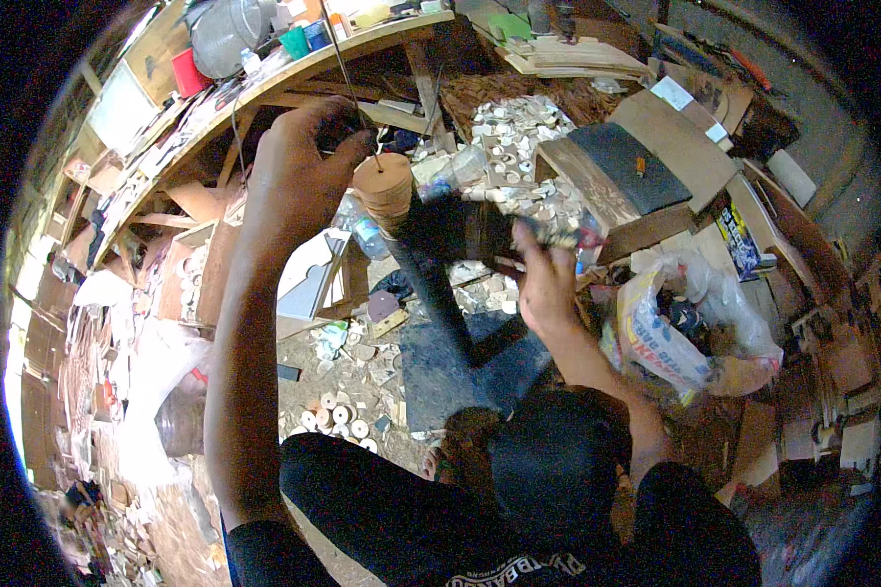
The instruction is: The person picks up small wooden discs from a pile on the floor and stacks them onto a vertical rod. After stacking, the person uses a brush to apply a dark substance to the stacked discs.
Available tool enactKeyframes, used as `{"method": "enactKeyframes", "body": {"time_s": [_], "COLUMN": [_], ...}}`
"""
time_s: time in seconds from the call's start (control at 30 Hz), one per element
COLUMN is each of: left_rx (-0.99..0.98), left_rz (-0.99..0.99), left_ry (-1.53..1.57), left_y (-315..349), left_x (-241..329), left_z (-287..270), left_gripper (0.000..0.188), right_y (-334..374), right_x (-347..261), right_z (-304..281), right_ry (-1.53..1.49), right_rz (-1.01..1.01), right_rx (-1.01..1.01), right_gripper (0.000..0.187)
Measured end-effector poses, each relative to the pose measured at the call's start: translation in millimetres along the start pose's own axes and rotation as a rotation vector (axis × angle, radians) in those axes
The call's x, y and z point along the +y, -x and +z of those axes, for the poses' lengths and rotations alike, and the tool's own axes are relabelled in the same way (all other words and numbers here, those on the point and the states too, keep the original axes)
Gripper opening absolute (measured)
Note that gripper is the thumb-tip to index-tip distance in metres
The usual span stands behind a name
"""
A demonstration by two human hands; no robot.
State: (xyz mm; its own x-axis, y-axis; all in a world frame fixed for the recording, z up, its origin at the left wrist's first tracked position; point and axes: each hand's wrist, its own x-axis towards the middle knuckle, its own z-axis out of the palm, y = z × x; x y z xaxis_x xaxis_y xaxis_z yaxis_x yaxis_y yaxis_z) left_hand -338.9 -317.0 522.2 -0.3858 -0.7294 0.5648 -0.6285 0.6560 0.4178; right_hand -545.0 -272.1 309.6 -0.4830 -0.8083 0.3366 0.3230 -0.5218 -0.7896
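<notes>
Left hand (308, 152) looked pinched on the thin rod (338, 49) above the stacked wooden discs (384, 191). Right hand (548, 279) blurred, couldn't tell finger grip. Step: likely working the stack; next move called for a steady rod.

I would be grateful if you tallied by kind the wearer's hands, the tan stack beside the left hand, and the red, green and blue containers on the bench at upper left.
Hands: 2 (left hand, right hand)
Tan stack: 1
Red container: 1
Green container: 1
Blue container: 1
Total: 6
</notes>
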Motion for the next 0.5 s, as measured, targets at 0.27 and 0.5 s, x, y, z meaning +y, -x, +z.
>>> {"method": "enactKeyframes", "body": {"time_s": [0.27, 0.5], "left_rx": [0.035, 0.044], "left_rz": [-0.072, -0.112], "left_ry": [-0.004, -0.023], "left_y": [1.4, 2.4], "left_x": [-9.8, -13.8], "left_z": [-6.0, -6.5], "left_gripper": [0.017, 0.019], "right_y": [-1.5, 17.3], "right_x": [-22.2, -31.8], "right_z": [10.8, 25.5], "right_ry": [-0.198, 0.247], "right_rz": [0.167, 0.076], "right_rx": [-0.082, -0.048], "right_gripper": [0.024, 0.022]}}
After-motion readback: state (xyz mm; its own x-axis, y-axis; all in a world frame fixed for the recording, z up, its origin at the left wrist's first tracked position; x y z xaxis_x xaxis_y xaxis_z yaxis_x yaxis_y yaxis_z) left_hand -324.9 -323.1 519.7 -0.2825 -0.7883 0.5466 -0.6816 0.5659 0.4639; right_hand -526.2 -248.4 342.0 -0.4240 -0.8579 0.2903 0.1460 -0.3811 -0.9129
